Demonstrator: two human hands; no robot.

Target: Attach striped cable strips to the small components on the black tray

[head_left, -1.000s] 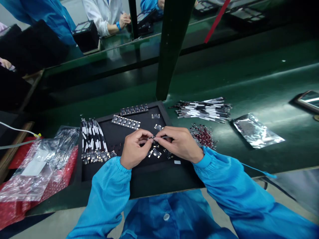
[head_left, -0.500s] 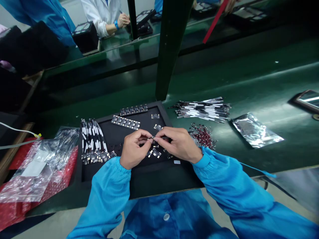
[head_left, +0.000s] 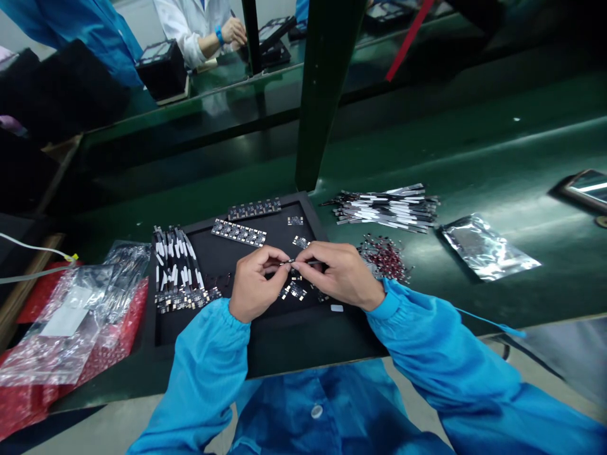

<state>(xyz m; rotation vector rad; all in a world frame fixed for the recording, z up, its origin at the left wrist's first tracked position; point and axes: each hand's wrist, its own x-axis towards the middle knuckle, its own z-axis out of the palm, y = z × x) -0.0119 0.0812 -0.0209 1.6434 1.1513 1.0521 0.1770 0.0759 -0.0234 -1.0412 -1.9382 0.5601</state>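
Left hand and right hand held close together just above a black tray, fingers curled inward and closed, tips of both hands apparently pinching a thin dark part. Exact kind of part too small to tell, and the grip partly hidden by the fingers. Part in midair over the tray's middle, near the front of the person's work area. Likely light, stiff and easily dropped or bent, so best held at its ends with gentle fingertip pressure.

Just below the hands, loose circuit boards lying on the tray. Farther up the tray, two strips of boards; at its left, a wire bundle with white sleeves, its ends resting among more boards. Beyond the tray's right edge, on a green bench, a second wire bundle, a scatter of small red parts and a foil bag. At the left, clear plastic bags over red packaging. Blue sleeves on both arms. Across the bench, a co-worker in a white coat.
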